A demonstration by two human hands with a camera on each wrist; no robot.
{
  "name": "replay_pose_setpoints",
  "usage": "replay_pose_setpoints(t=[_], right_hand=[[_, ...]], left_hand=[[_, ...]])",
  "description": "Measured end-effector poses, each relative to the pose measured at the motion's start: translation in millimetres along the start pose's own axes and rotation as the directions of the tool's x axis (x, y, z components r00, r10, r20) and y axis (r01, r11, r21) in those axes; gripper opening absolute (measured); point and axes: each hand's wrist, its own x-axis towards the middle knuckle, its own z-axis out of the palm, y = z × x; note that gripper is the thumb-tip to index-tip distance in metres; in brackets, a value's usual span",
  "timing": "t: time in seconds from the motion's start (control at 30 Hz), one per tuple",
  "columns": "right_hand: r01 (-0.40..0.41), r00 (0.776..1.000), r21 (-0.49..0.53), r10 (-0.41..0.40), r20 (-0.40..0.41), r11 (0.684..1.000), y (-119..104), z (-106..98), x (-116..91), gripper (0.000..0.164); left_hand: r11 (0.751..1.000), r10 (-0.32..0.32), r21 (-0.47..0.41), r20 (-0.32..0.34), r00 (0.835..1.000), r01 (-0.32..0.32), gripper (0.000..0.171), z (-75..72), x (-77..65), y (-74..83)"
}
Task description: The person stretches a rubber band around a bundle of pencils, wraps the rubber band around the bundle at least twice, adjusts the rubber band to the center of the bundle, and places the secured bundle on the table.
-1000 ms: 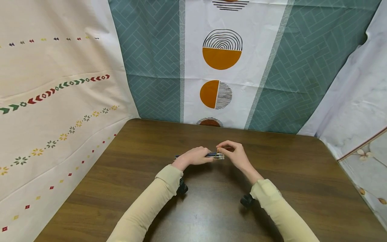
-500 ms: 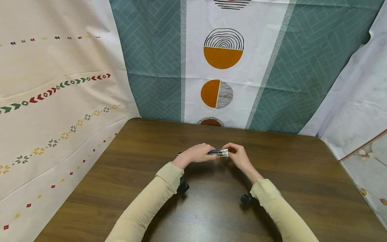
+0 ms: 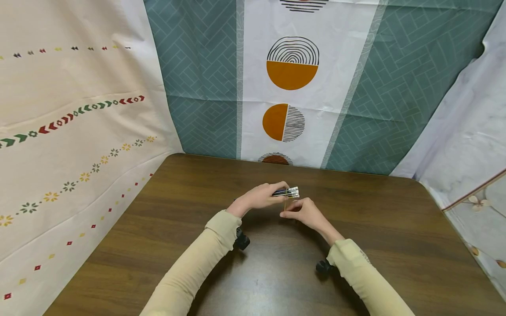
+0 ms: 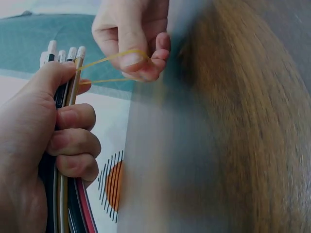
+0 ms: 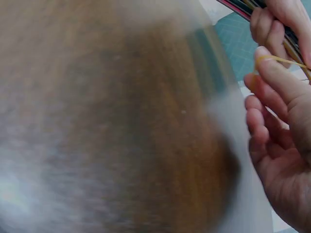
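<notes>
My left hand [image 3: 258, 196] grips a bundle of several pencils [image 3: 293, 192], dark, gold and red-striped in the left wrist view, with white eraser ends sticking out past the thumb. A yellow rubber band [image 4: 104, 60] runs from the bundle near the erasers, right by the left thumb tip. Thumb and fingers of my right hand [image 3: 308, 213] pinch the band's other end, below and in front of the pencils. Two strands of the band are stretched taut between the hands. In the right wrist view, the rubber band [image 5: 286, 61] loops over the right thumb tip.
Both hands are above a brown wooden table [image 3: 253, 285]. A teal and white patterned cloth [image 3: 201, 87] hangs behind its far edge, a cream embroidered cloth [image 3: 79, 158] stands on the left, and a pale cloth [image 3: 474, 131] on the right.
My right hand has moved down and toward me from beside the eraser ends, drawing the rubber band out. The pencils' eraser ends have tilted up slightly in my left hand.
</notes>
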Motion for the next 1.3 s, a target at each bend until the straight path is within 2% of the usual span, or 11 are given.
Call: replay_pose_setpoints(t=[0.13,0.3,0.4,0.6,0.7,0.8,0.9,0.97,1.13,1.2,1.3], right_hand=[[0.142,0.982,-0.072,-0.150,-0.112,0.987,0,7,-4,0.018],[0.368,0.880,-0.142,-0.394,-0.266,0.919,-6,13,-12,0.012],[0.416,0.852,-0.128,-0.435,-0.291,0.900,-10,15,-15,0.009],[0.394,0.905,0.125,-0.360,-0.228,0.911,-15,18,-19,0.004],[0.349,0.930,0.278,-0.294,-0.221,0.895,-16,19,-21,0.011],[0.260,0.957,0.432,-0.170,-0.236,0.864,-15,19,-22,0.027],[0.136,0.974,0.613,0.007,-0.226,0.778,-12,20,-22,0.043],[0.058,0.972,0.727,0.128,-0.198,0.685,-12,21,-21,0.051],[-0.054,0.921,0.900,0.371,-0.123,0.432,-14,22,-14,0.057],[-0.059,0.901,0.928,0.419,-0.109,0.368,-16,21,-10,0.056],[-0.047,0.893,0.941,0.436,-0.111,0.336,-18,18,-7,0.055]], left_hand=[[0.999,0.014,-0.046,-0.015,1.000,-0.015,0.028,1.2,1.3,-3.5],[0.995,-0.012,-0.101,-0.049,0.999,0.007,0.023,0.4,0.1,-10.7],[0.996,-0.043,-0.084,-0.060,0.997,0.038,0.022,0.8,-2.0,-15.9],[0.994,-0.052,-0.100,-0.072,0.996,0.045,0.024,4.7,-2.2,-23.6],[0.991,-0.071,-0.117,-0.087,0.994,0.061,0.021,6.2,-2.7,-24.5],[0.988,-0.089,-0.134,-0.100,0.991,0.075,0.019,7.8,-2.7,-24.9],[0.984,-0.093,-0.164,-0.109,0.990,0.074,0.021,9.0,-1.9,-23.2],[0.981,-0.095,-0.180,-0.123,0.988,0.072,0.022,9.7,-1.1,-21.5],[0.989,-0.098,-0.129,-0.181,0.979,0.075,0.021,10.9,0.0,-19.0],[0.993,-0.090,-0.088,-0.186,0.978,0.074,0.020,11.7,-0.5,-18.9],[0.997,-0.071,-0.040,-0.175,0.982,0.065,0.018,12.8,-1.6,-19.2]])
